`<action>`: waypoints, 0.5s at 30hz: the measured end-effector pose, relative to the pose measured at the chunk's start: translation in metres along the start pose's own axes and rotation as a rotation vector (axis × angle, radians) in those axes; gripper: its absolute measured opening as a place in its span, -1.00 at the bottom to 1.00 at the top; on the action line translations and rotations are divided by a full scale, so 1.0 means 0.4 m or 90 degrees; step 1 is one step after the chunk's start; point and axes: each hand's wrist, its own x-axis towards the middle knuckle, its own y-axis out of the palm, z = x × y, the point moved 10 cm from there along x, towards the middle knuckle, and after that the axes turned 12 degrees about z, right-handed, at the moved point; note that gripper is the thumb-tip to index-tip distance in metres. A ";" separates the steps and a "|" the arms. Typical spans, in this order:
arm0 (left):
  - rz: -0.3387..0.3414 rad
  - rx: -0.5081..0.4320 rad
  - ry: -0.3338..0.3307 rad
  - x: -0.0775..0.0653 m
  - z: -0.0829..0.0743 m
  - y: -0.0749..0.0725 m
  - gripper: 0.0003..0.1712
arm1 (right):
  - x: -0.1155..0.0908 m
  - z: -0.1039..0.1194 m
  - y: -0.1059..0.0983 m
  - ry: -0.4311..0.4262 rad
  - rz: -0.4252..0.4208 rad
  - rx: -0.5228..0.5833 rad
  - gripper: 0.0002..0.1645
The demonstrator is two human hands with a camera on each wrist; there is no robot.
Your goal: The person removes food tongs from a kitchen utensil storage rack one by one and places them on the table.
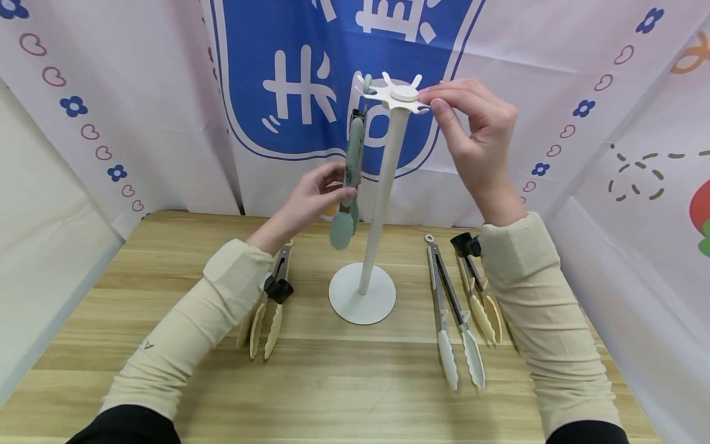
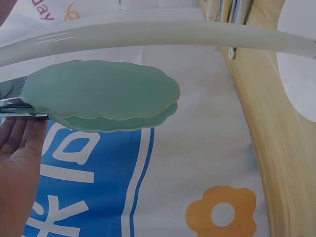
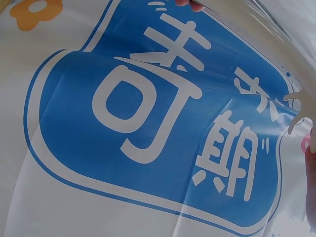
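A white stand rises from a round base [image 1: 362,308] on a tilted-looking pole [image 1: 381,185] to a ring of hooks [image 1: 383,94]. Green tongs [image 1: 355,148] hang upright at the left of that ring, their top end at a hook. My left hand [image 1: 310,194] holds the tongs low down, thumb on the near side and fingers behind. Their scalloped green heads [image 2: 98,91] lie together in the left wrist view. With thumb and fingertips, my right hand [image 1: 479,126] pinches the right edge of the hook ring.
Cream-tipped tongs [image 1: 273,330] lie on the wooden table [image 1: 333,382] left of the base. To its right lie long white-tipped tongs [image 1: 446,354] and shorter yellow-tipped tongs [image 1: 481,317]. A white cloth with a blue print [image 1: 249,80] hangs close behind the stand.
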 end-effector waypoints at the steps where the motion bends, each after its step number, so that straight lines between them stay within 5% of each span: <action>1: -0.001 0.000 0.002 0.000 -0.003 -0.001 -0.58 | 0.000 -0.002 0.000 0.001 0.000 0.001 -0.88; 15: -0.028 0.006 0.005 -0.001 -0.009 -0.022 -0.57 | 0.003 0.001 -0.001 -0.003 -0.003 0.000 -0.87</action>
